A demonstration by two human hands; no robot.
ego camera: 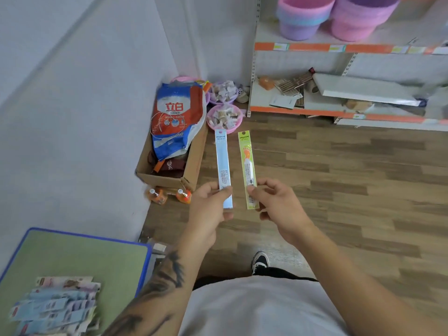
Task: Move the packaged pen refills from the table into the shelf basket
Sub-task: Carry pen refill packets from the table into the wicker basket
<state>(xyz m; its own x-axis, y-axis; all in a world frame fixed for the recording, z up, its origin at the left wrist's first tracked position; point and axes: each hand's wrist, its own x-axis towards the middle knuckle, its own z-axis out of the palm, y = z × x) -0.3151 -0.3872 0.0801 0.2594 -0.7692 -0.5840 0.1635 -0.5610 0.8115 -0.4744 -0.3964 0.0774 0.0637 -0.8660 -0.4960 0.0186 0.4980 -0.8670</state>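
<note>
Two packaged pen refills are held upright over the wooden floor (339, 178), side by side and apart. The left hand (208, 207) pinches the pale blue refill pack (223, 163) near its lower end; the right hand (278, 204) pinches the yellow-green refill pack (247, 163) likewise. More refill packs (55, 306) lie heaped on the green table (72, 253) at lower left. Pink and purple baskets (339, 18) sit on the shelf (315, 47) above.

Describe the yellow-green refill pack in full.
The yellow-green pack is a long, narrow, glossy plastic sleeve with an orange graphic, a white label and a barcode near its lower end. It is held roughly upright over the wooden floor, hang-tab end pointing away. The right hand pinches its lower part. It stands beside, apart from, the pale blue pack.
</note>
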